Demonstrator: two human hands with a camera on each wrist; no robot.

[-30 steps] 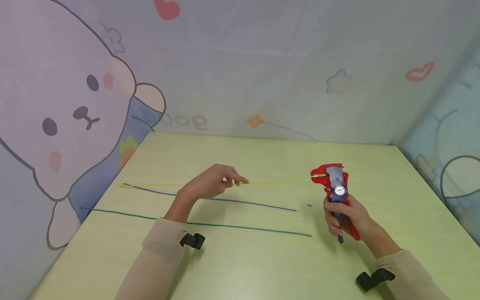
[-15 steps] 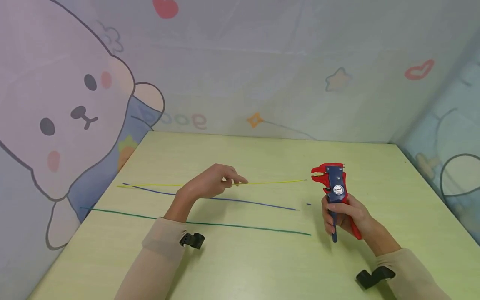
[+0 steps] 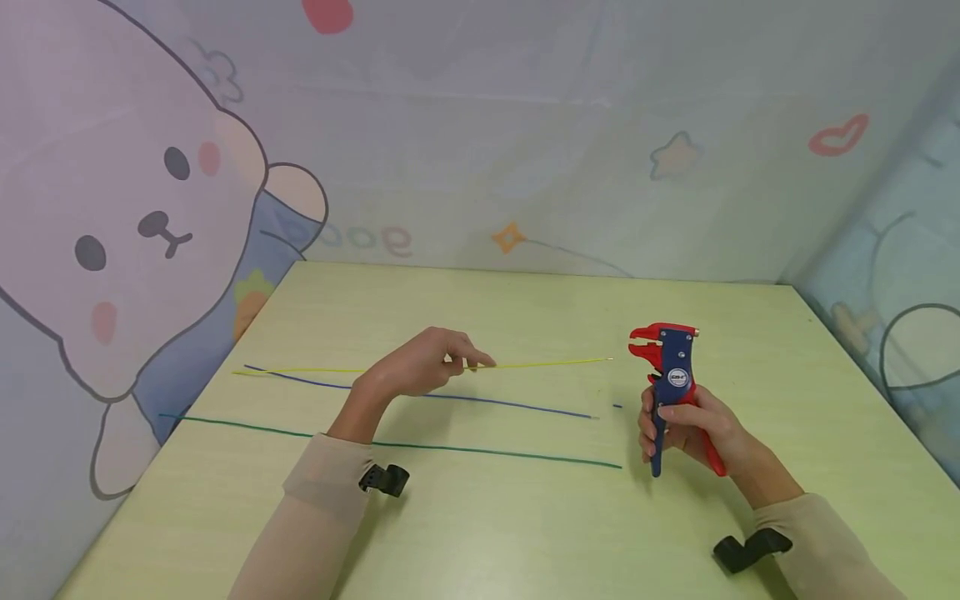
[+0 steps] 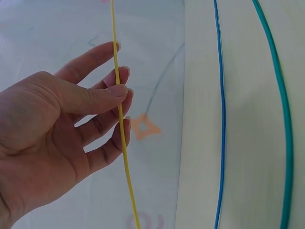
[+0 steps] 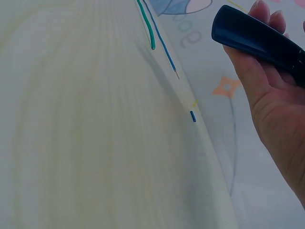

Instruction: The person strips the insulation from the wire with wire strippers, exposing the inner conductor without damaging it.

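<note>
- While the left hand (image 3: 420, 371) hovers just above the bench (image 3: 480, 533), its thumb and fingertips pinch the yellow wire (image 3: 540, 363) partway along; the other fingers lie loosely fanned, as the left wrist view shows.
- The right hand (image 3: 693, 429) is curled round the handles of a red and blue wire stripper (image 3: 670, 367), held upright with its red jaws pointing left, just apart from the yellow wire's right end.
- A blue wire (image 3: 487, 404) and a green wire (image 3: 465, 451) lie flat on the pale yellow-green bench, nearer the person, roughly parallel; a short blue scrap (image 3: 617, 406) sits just past the blue wire's bared tip.
- Soft cartoon-printed walls enclose the bench, with a bear (image 3: 112, 225), stars and hearts.
- The wall lettering (image 3: 360, 240) reads mirrored, apparently "good"; the stripper's round label (image 3: 678, 377) is too small to read.
</note>
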